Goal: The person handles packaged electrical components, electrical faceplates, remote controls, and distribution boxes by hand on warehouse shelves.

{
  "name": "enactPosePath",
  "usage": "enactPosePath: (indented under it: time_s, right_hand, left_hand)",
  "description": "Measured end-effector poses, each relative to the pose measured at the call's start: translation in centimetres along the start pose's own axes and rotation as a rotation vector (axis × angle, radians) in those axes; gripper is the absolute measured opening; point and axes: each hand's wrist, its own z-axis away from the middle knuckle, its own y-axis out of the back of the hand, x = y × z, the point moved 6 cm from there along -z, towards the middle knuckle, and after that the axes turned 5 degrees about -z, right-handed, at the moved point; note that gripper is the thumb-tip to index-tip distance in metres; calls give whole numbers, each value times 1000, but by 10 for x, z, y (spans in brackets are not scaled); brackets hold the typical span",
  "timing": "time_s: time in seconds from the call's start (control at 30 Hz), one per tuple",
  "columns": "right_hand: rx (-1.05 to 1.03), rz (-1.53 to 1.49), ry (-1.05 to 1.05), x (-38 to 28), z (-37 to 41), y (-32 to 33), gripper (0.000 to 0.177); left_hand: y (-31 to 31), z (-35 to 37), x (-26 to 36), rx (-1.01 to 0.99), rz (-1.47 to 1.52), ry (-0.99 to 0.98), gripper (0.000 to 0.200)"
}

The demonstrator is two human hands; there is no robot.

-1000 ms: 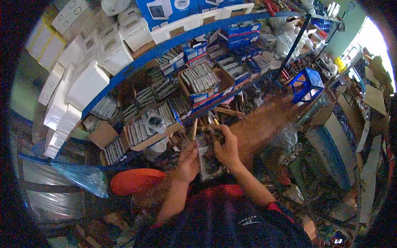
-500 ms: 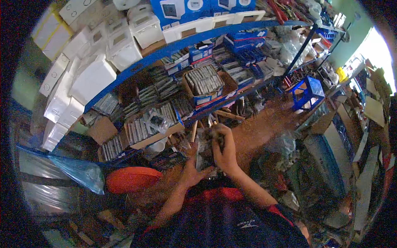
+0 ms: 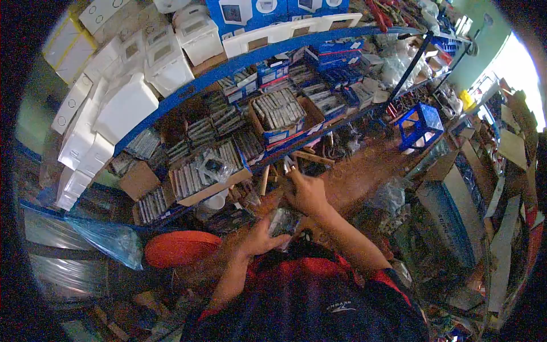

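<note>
L hand holds pkt (R hand nr shelf).

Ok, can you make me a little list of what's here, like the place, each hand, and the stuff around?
place: crowded shop aisle beside a blue shelf
left hand: holds a clear packet close to the body
right hand: raised above the packet, towards the shelves; grip hidden
on shelves: cardboard box of small packs, white boxes
on floor: blue stool
</note>
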Motion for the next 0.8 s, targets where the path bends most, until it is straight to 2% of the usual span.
enactPosePath:
  time_s: [0.1, 0.17, 0.2, 0.3, 0.33, 0.43, 0.53, 0.63, 0.73, 0.8]
  right_hand:
    - [116, 149, -186, 39, -11, 17, 31]
    - [317, -137, -218, 45, -12, 43, 27]
    - [407, -282, -246, 44, -5, 52, 25]
    - [415, -736, -330, 16, 6, 65, 30]
    - [387, -834, -338, 4, 9, 59, 31]
    - [120, -250, 123, -36, 12, 34, 27]
    - [-271, -143, -6, -43, 22, 5, 27]
    - [-289, -214, 4, -15, 30, -9, 25]
    - [-286, -179, -42, -5, 29, -9, 26]
    - [-220, -104, -31, -2, 25, -5, 28]
  left_hand:
    - [-5, 12, 12, 27, 22, -108, 70]
    - [-5, 8, 7, 136, 22, -214, 69]
    - [-2, -1, -25, 117, -12, -129, 73]
    - [3, -1, -14, 79, 122, -36, 78]
    - [3, -6, -23, 71, 72, -102, 80]
    - [4, -14, -31, 112, -209, -137, 80]
    - [5, -11, -8, 192, -396, -112, 79]
    - [-4, -5, -6, 103, -233, -194, 78]
    - [-9, -8, -11, 90, -321, -101, 74]
    - [-8, -8, -10, 121, -273, -89, 71]
